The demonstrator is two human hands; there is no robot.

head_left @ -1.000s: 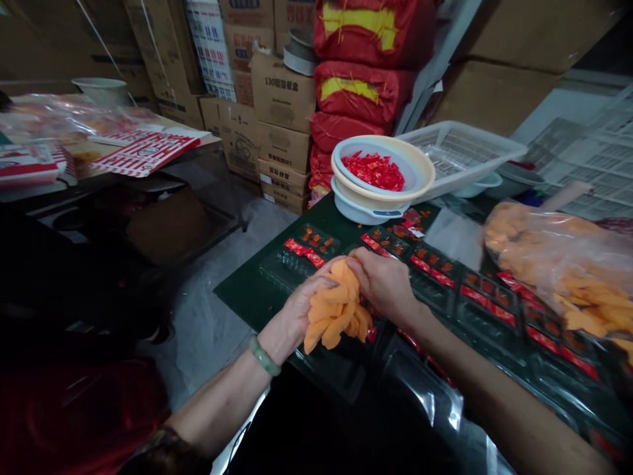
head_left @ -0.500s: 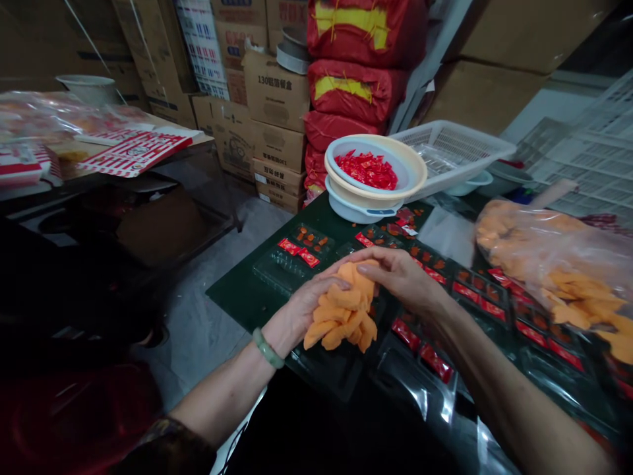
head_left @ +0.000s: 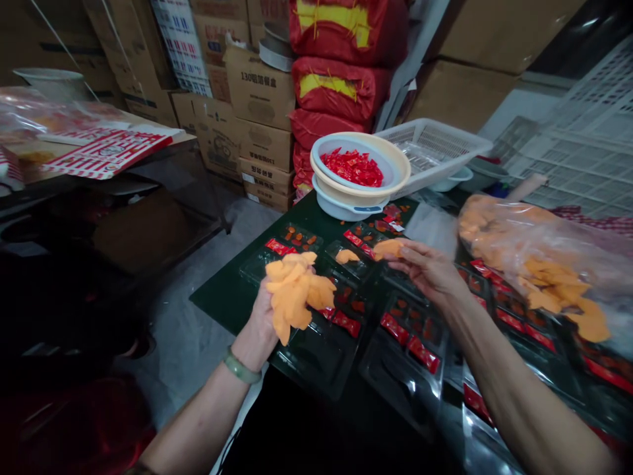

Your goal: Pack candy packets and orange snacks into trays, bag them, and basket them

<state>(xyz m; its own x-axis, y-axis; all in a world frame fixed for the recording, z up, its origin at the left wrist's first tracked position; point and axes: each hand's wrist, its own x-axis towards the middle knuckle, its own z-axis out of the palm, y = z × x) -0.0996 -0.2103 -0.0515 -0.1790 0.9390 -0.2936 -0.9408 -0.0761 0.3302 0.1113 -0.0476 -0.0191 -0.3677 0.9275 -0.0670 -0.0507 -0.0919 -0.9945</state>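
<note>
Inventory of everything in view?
Orange pieces: several, orange, over the trays.
Clear plastic trays: several, clear, on green tabletop.
Red sachets: many, red, in top bowl.
Stacked bowls: three, blue, cream, white, behind trays.
White plastic basket: one, white, behind bowls.
Plastic bag: one, clear, orange pieces inside, at right.
Red sacks: several, red, stacked at back.
Cardboard boxes: many, brown, at back.
Printed packaging: red-white, left table.
Jade bangle: one, pale green, left wrist.
Left hand: holding orange pieces.
Right hand: pinching single orange piece.

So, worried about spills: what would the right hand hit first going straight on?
The right hand would probably meet the clear plastic tray beside its red sachets first, though depth is unclear.
</note>
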